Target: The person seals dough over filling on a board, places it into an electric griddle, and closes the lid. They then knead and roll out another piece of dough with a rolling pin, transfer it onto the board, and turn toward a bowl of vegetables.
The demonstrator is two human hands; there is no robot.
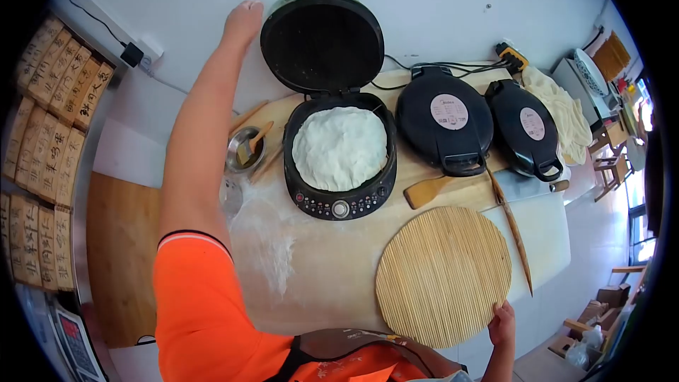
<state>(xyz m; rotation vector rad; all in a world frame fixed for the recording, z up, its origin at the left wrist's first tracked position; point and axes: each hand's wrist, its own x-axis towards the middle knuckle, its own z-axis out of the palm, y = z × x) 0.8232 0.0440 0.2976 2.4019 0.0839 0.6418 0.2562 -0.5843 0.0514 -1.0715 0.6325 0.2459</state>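
Observation:
My left hand (244, 21) is raised beside the left edge of the open black lid (322, 42) of an electric griddle (339, 206). Its fingers look bunched together; whether they hold anything or touch the lid is hidden. A large white, floury round of dough (340, 148) fills the griddle's pan. Low on the right, my right hand (503, 323) is closed on the lower right rim of a round slatted tray (444, 276) of straw-coloured stalks. That tray is flat side up and bare.
Two shut black griddles (445, 124) stand right of the open one. A wooden spatula (426, 192), a thin rolling pin (511, 230) and a wide blade (520, 182) lie near them. Left is a metal bowl (244, 147) with a brush (252, 145). Flour dusts the worktop (276, 255).

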